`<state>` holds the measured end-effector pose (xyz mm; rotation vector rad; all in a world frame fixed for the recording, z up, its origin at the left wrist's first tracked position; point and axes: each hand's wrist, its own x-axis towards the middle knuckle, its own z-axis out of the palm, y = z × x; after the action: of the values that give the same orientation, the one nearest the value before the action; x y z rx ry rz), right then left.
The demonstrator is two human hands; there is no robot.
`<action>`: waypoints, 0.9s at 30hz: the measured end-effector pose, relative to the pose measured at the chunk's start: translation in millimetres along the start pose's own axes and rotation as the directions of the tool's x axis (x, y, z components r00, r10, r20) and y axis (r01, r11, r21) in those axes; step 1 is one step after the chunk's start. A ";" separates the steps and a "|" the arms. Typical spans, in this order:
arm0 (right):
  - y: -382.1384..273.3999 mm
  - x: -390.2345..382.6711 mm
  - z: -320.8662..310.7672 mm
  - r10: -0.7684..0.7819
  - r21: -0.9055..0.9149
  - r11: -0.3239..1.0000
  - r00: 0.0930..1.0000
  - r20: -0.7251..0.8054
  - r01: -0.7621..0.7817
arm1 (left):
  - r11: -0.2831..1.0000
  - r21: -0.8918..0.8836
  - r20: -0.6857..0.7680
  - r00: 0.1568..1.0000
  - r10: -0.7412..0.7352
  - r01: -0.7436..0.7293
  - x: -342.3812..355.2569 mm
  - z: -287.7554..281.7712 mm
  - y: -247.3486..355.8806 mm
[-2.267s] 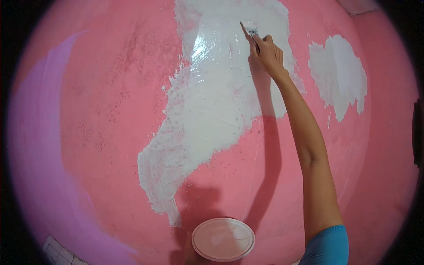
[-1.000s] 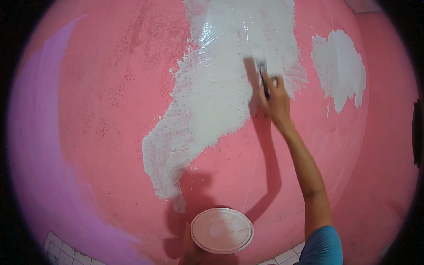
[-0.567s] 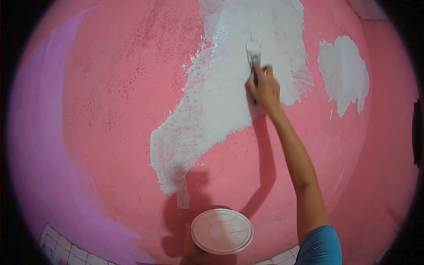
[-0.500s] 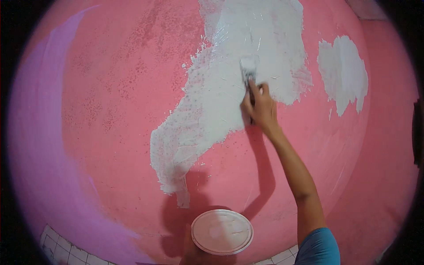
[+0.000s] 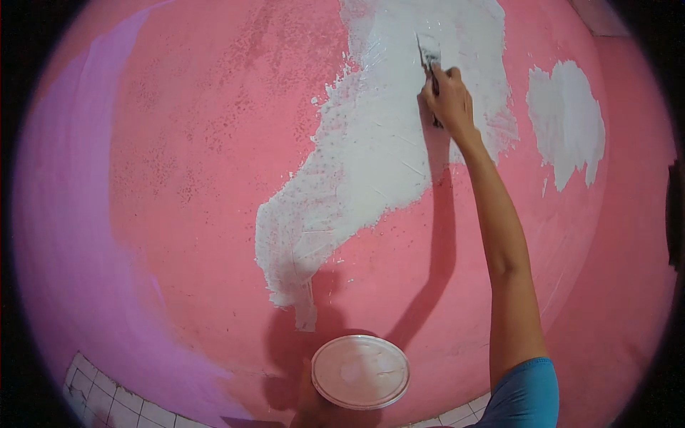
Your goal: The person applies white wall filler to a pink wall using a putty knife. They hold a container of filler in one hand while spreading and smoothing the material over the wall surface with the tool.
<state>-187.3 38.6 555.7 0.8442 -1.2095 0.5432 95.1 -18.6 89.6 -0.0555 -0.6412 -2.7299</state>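
Observation:
My right hand (image 5: 452, 105) is closed around the handle of a putty knife (image 5: 429, 50), whose white-smeared blade lies against the upper part of a large patch of white filler (image 5: 371, 164) on the pink wall (image 5: 200, 235). Low in the view, a round pale lid-like plate (image 5: 360, 372) has a raised rim and a faint smear on its face. My left hand (image 5: 305, 403) is at the plate's lower left edge, shadowed and mostly hidden behind it, and appears to grip it from below.
A smaller white filler patch (image 5: 567, 125) is on the wall at the right. A purple painted band (image 5: 71, 235) runs down the left side. White tiles (image 5: 107, 399) show at the bottom left. A dark object (image 5: 673, 214) stands at the far right edge.
My right hand and the putty knife have moved up and slightly right across the filler. The wall has shifted a little to the right in view. The round plate stays nearly in place.

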 end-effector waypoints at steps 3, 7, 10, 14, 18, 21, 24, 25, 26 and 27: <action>-18.4 -66.2 -12.8 -0.006 0.054 0.999 0.990 0.141 -0.002 | 1.000 -0.002 -0.009 1.000 0.007 -0.007 -1.8 -3.6 1.1; -23.7 -136.7 -48.2 0.014 0.141 0.989 0.973 0.232 -0.048 | 1.000 0.004 0.006 1.000 -0.008 0.008 -1.3 -3.2 1.7; -27.7 -128.4 -55.4 0.034 0.191 0.978 0.969 0.243 -0.082 | 1.000 0.009 -0.003 1.000 0.000 0.000 -3.8 -1.0 3.6; -7.0 -36.4 -29.8 -0.004 0.053 0.999 1.000 -0.031 0.005 | 1.000 0.002 0.008 1.000 -0.018 0.018 -3.3 1.8 1.4; -5.3 -10.2 -20.0 0.054 0.036 0.998 0.998 0.041 -0.055 | 0.999 -0.005 0.014 0.999 -0.038 0.038 -3.0 1.8 -1.1; -26.1 -50.9 -10.2 0.025 0.048 0.998 0.995 0.101 -0.030 | 0.999 -0.024 -0.003 0.999 -0.035 0.035 -6.4 -2.8 -2.7; -49.8 -110.6 -31.1 0.036 0.097 0.994 0.984 0.176 -0.053 | 0.998 -0.037 0.005 0.999 -0.043 0.043 -9.2 -4.6 -0.9; -56.3 -128.3 -43.0 0.033 0.140 0.988 0.976 0.217 -0.065 | 0.998 -0.041 0.012 0.999 -0.051 0.051 -8.0 -4.7 -0.7; -59.3 -135.8 -49.5 0.028 0.185 0.980 0.966 0.257 -0.078 | 0.997 -0.045 0.016 0.998 -0.060 0.060 -5.6 -2.6 1.1; -61.7 -131.9 -50.0 0.027 0.193 0.978 0.966 0.257 -0.079 | 0.997 -0.050 0.015 0.998 -0.053 0.054 -9.1 -4.5 0.6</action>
<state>-149.2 51.3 407.1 1.0814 -1.4300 0.6229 104.1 -18.2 84.8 -0.0704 -0.5858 -2.7994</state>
